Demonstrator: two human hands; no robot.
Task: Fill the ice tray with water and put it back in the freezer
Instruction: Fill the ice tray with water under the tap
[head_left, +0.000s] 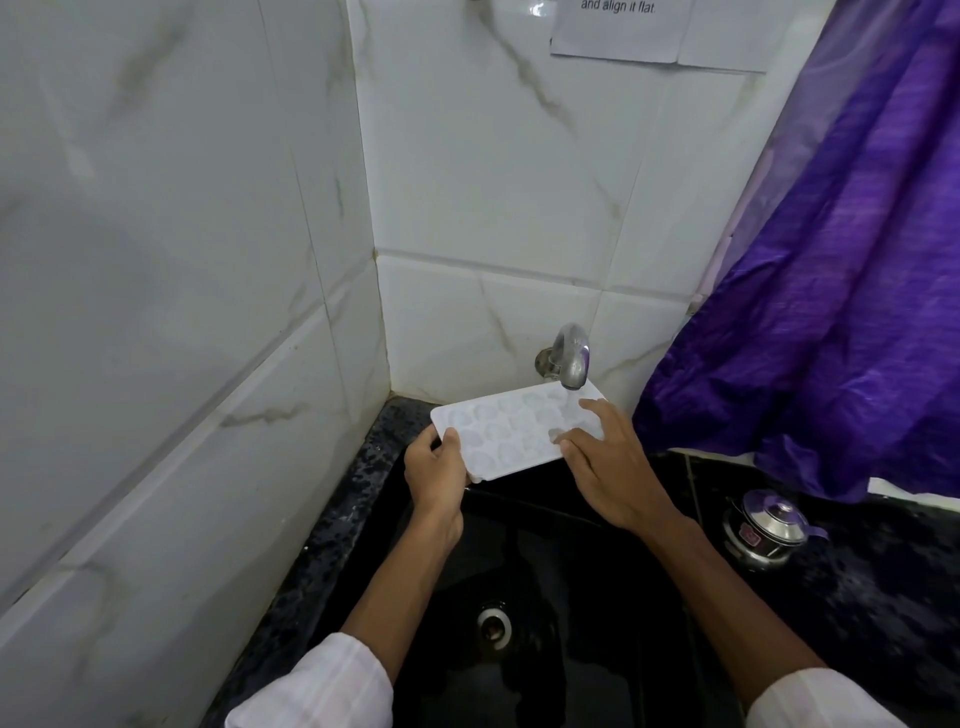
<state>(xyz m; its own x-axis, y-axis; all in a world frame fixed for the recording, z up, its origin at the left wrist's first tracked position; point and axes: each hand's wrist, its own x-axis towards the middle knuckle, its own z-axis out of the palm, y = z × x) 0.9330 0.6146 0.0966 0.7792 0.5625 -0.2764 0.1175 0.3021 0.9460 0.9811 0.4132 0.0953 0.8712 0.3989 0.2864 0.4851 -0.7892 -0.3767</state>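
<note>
White ice tray (511, 428) held level over black sink (571, 571), far right corner positioned under tap (570, 361), near left corner gripped by left hand (435, 473) with fingers closed, right hand (605, 462) laid on right end, fingers spread, steel pot (766, 530) on counter at right.

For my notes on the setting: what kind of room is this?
Probably a kitchen wash corner: a black sink under a wall tap, tiled walls, and a steel pot on the counter beside it.

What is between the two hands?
In the head view, the white ice tray spans the gap: the left hand grips its near-left end, the right hand rests on its right end, under the tap.
</note>
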